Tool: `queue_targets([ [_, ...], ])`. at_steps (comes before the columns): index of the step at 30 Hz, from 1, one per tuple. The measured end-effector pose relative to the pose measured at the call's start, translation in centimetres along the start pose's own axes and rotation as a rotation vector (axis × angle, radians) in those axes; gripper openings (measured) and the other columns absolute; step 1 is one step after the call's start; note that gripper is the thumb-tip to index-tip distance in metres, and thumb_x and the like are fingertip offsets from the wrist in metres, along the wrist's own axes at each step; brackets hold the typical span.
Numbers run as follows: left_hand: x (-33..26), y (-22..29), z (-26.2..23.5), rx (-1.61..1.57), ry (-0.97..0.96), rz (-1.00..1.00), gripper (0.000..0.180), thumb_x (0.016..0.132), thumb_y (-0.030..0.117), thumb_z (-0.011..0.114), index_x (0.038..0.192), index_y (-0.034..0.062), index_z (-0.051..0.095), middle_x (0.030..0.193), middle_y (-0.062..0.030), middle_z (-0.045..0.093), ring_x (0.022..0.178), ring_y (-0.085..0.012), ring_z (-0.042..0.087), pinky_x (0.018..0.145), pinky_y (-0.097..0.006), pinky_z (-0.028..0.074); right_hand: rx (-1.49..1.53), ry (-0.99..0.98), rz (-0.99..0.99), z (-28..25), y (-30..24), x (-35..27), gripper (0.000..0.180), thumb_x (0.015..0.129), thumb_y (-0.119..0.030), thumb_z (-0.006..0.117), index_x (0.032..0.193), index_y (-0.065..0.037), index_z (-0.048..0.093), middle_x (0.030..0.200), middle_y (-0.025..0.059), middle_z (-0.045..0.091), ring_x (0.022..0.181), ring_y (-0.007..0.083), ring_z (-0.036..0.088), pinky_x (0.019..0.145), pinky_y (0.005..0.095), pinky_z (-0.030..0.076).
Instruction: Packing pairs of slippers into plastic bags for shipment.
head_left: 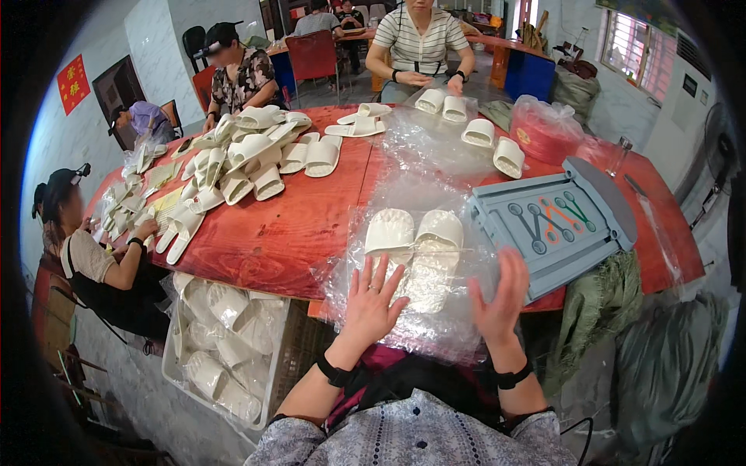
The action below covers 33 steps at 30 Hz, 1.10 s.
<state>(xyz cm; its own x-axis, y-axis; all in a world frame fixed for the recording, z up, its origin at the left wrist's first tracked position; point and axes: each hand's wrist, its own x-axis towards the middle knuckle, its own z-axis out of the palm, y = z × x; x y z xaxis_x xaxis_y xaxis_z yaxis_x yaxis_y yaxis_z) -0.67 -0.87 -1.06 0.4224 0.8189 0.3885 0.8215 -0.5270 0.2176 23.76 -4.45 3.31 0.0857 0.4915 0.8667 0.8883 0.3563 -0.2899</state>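
A pair of cream slippers [390,231] lies side by side in front of me, partly inside a clear plastic bag [353,268]. The toe ends point away from me and the soles are seen through the film. My left hand [374,299] is spread flat over the near part of the left slipper and the bag, fingers apart. To the right of the pair, my right hand [501,291] is raised beside the bag's edge, its fingers apart and nothing visible in them.
Loose slippers [260,147] are heaped at the left of the red table [295,241]. A grey folding board [552,217] stands right of my bag, near a red bagged bundle [544,132]. A crate [272,373] of bagged slippers sits below. Several people work around the table.
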Motion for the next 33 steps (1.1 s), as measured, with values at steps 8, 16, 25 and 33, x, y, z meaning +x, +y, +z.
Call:
queue_targets([
  [8,0.1,-0.3,1.1,0.038,-0.014,0.020,0.060,0.095,0.042,0.053,0.148,0.0168,0.042,0.160,-0.0150,0.024,0.146,-0.0433,0.020,0.114,-0.059,0.023,0.233,-0.673,-0.280,6.8,-4.1,-1.6,0.070,0.087,-0.042,0.064,0.142,-0.004,0.044,0.149,0.0156,0.042,0.141,0.0324,0.035,0.116,0.0514,0.024],
  [16,0.1,-0.2,0.3,-0.009,0.009,0.007,0.057,0.093,0.041,0.058,0.144,0.0158,0.048,0.157,-0.0164,0.030,0.144,-0.0441,0.023,0.112,-0.059,0.025,-0.014,-0.710,-0.122,4.2,0.3,-1.9,0.075,0.090,-0.050,0.058,0.145,-0.002,0.041,0.153,0.0129,0.038,0.143,0.0303,0.033,0.117,0.0486,0.024],
  [25,0.1,-0.4,0.5,-0.023,-0.018,0.011,0.058,0.094,0.043,0.057,0.144,0.0152,0.048,0.158,-0.0158,0.028,0.144,-0.0450,0.023,0.112,-0.059,0.025,-0.136,-0.735,0.102,0.2,4.8,-3.5,0.071,0.089,-0.045,0.062,0.143,-0.001,0.044,0.150,0.0159,0.041,0.141,0.0331,0.034,0.117,0.0511,0.022],
  [33,0.0,-0.4,0.6,-0.006,-0.022,0.025,0.059,0.094,0.043,0.055,0.145,0.0137,0.046,0.159,-0.0156,0.025,0.145,-0.0455,0.022,0.111,-0.060,0.026,0.130,-0.683,-0.191,3.3,-4.3,-0.3,0.071,0.090,-0.051,0.057,0.140,-0.001,0.047,0.147,0.0168,0.045,0.141,0.0313,0.035,0.117,0.0496,0.022],
])
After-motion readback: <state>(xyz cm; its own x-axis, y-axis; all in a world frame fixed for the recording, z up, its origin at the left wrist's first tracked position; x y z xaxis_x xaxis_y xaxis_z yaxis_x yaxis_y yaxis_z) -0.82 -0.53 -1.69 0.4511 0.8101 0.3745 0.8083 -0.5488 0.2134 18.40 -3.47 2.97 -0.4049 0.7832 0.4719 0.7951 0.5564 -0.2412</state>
